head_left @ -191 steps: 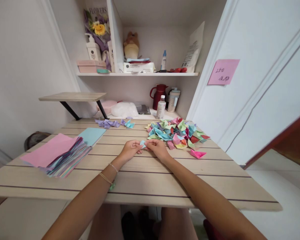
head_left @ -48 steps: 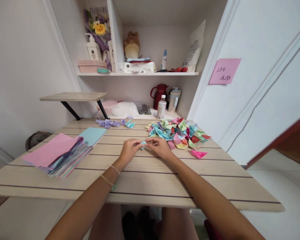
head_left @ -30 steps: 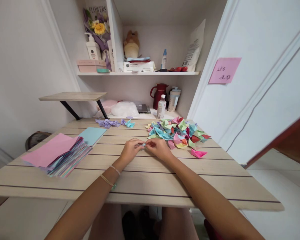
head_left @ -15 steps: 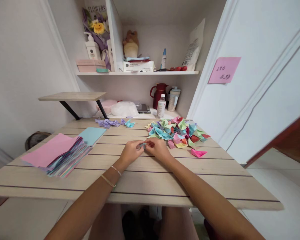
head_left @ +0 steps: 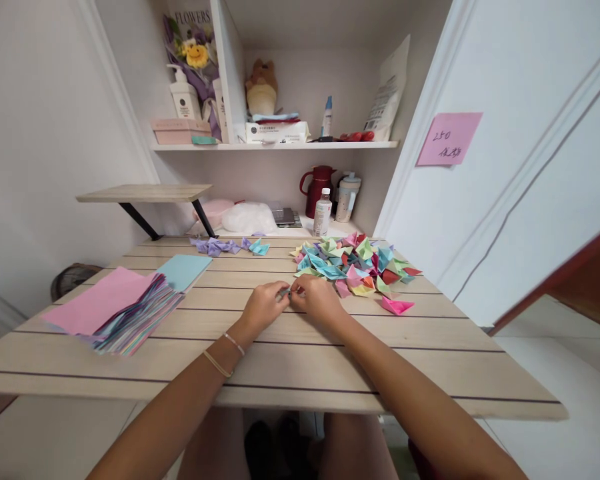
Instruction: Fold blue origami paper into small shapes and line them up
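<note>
My left hand (head_left: 261, 306) and my right hand (head_left: 317, 297) meet at the middle of the wooden table (head_left: 290, 360). Both pinch a small light blue folded paper piece (head_left: 284, 291), which is mostly hidden between the fingertips. A heap of folded paper pieces (head_left: 353, 263) in several colours lies just beyond my right hand. One pink folded piece (head_left: 395, 306) sits apart at the heap's near right.
A stack of coloured paper sheets (head_left: 117, 307) with a pink sheet on top lies at the left. A few purple and blue folded pieces (head_left: 227, 247) rest at the table's far side. Behind stand a red jug (head_left: 319, 191), a small bottle (head_left: 323, 213) and shelves.
The two hands have drawn closer together around the blue piece, which now shows less between the fingers. Everything else on the table stays where it was.
</note>
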`<state>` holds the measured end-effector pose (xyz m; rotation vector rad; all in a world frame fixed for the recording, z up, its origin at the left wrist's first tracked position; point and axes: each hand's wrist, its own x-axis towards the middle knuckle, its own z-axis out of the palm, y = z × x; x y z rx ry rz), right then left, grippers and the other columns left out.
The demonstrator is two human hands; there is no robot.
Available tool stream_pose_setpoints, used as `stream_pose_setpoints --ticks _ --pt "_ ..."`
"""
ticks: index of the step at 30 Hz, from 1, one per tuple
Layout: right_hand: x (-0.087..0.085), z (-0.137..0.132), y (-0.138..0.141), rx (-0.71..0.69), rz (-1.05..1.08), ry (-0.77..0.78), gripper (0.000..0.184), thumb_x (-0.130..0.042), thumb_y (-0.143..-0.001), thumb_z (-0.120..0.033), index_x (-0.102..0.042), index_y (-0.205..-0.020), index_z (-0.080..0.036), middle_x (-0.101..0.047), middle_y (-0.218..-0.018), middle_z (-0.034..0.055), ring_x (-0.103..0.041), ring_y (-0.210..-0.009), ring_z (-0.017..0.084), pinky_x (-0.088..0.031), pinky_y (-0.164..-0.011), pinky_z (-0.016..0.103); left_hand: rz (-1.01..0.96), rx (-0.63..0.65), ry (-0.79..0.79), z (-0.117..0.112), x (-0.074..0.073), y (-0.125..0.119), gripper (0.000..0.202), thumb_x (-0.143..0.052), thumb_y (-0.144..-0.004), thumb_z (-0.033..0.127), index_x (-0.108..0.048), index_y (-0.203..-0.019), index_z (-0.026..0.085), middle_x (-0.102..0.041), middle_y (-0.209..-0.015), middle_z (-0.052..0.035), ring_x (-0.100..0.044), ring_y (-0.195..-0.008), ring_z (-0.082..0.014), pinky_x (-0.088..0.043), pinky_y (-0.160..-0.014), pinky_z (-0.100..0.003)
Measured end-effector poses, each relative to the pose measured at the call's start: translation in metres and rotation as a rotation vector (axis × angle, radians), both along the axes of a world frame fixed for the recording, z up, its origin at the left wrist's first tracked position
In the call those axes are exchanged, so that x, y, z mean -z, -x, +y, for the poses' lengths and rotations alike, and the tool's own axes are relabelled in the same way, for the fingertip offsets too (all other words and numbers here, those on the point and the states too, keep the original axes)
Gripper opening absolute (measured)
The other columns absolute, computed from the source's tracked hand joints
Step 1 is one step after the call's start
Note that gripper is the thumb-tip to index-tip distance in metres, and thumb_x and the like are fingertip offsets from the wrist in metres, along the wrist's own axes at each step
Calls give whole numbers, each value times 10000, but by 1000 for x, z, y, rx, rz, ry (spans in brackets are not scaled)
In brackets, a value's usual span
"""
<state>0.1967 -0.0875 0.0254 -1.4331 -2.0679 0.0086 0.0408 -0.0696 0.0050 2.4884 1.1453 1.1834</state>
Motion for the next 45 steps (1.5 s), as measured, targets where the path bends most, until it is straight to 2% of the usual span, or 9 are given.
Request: stream_pose_setpoints --ticks 6,12,19,23,29,34,39,43,45 --pt "2 -3 -1 29 -27 -31 148 -537 -723 -275 -639 -808 -208 -649 -829 29 -560 -768 170 -310 -569 241 25 51 -27 0 1 1 241 -530 -724 136 -617 -938 205 -671 -890 -53 -617 -810 -173 -451 -762 -271" --pt "0 -4 1 10 -27 -68 113 -524 -725 -227 -627 -758 -195 -645 -807 27 -558 -745 157 -303 -573 236 3 -7 -13 0 -1 0 219 -546 -708 145 -614 -911 192 -675 -855 -54 -621 -761 -172 -468 -719 -271" --pt "0 -2 1 29 91 -35 72 -562 -681 -216 -632 -693 -202 -641 -780 16 -557 -709 147 -321 -567 223 -146 -27 18 2 -2 1 200 -547 -686 131 -626 -862 183 -679 -831 -49 -634 -752 -168 -501 -732 -286" --pt "4 1 -4 9 174 34 62 -569 -659 -192 -629 -642 -192 -623 -734 13 -549 -654 130 -355 -582 215 -299 2 115 2 0 -1 166 -553 -698 166 -623 -848 160 -679 -803 -54 -645 -716 -156 -531 -697 -278" --pt "4 5 -8 -44 247 -5 70 -569 -683 -190 -638 -671 -193 -615 -785 23 -554 -715 143 -391 -646 232 -324 13 190 2 0 -1 334 -614 -678 249 -601 -1004 179 -656 -987 -77 -632 -845 -190 -534 -726 -303" --pt "1 2 -3 -110 276 -15 78 -574 -687 -183 -651 -691 -196 -619 -803 25 -557 -729 145 -401 -675 244 -311 14 215 2 -3 1 193 -588 -696 240 -664 -860 173 -690 -828 -57 -648 -707 -182 -529 -698 -296" --pt "2 4 -2 -102 350 38 79 -572 -664 -165 -646 -647 -187 -625 -751 21 -558 -684 141 -408 -657 247 -451 -3 235 1 -5 -1 169 -601 -671 209 -671 -820 171 -691 -782 -50 -647 -687 -179 -523 -692 -291" --pt "3 6 -2 -132 392 54 76 -562 -654 -165 -635 -637 -179 -631 -727 19 -561 -681 140 -409 -654 243 -591 -40 329 5 -5 -2 184 -622 -666 247 -664 -815 150 -686 -777 -65 -644 -713 -182 -519 -690 -291" --pt "4 7 -2 -127 431 57 82 -545 -664 -174 -625 -648 -177 -632 -697 14 -560 -664 138 -410 -646 244 -671 -20 410 7 -5 -3 233 -646 -653 271 -655 -842 135 -683 -810 -78 -642 -757 -188 -513 -719 -301"
